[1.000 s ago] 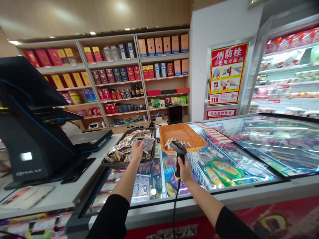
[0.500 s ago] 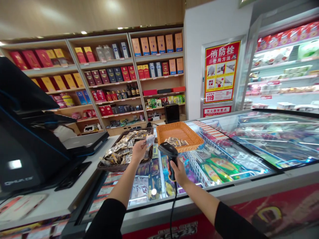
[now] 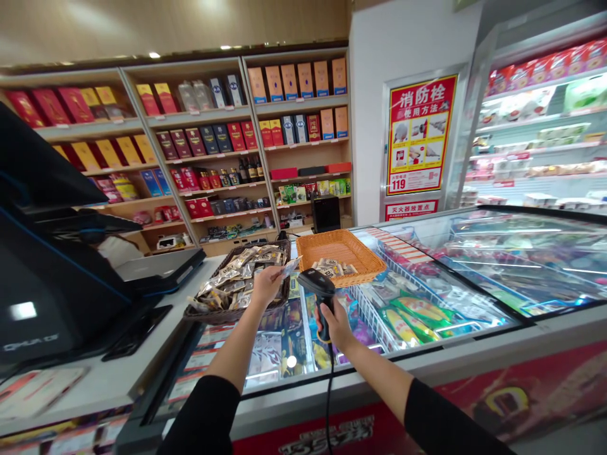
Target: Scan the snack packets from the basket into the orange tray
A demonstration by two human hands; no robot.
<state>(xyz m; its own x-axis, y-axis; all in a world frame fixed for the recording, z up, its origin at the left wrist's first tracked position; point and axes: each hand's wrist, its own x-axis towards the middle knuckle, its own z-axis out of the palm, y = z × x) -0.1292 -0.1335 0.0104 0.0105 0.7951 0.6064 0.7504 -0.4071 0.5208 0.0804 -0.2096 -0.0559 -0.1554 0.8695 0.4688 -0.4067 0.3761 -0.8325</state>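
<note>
Pinched in my left hand (image 3: 267, 285) is a small packet (image 3: 291, 266), its flat side tilted near the scanner's head. My right hand (image 3: 336, 323) wraps around the handle of a black barcode scanner (image 3: 317, 284), whose cable hangs down over the freezer's front. Under and behind my left hand lies a dark brown wicker basket (image 3: 214, 316) heaped with small sachets (image 3: 241, 273). To its right, just beyond the scanner, stands an orange wicker basket (image 3: 348, 243) with several similar sachets (image 3: 332, 267) at its near side. The print on the held packet is too small to read.
Both baskets rest on a glass-topped chest freezer (image 3: 465, 278) full of packaged goods. A black checkout machine (image 3: 42, 265) stands on the counter (image 3: 118, 373) at left. Shelves of boxed goods (image 3: 208, 139) line the back wall, and a lit cooler (image 3: 540, 139) is at right.
The packet in my left hand has turned from facing me to a more edge-on tilt. The scanner has shifted slightly left. The baskets stay in place.
</note>
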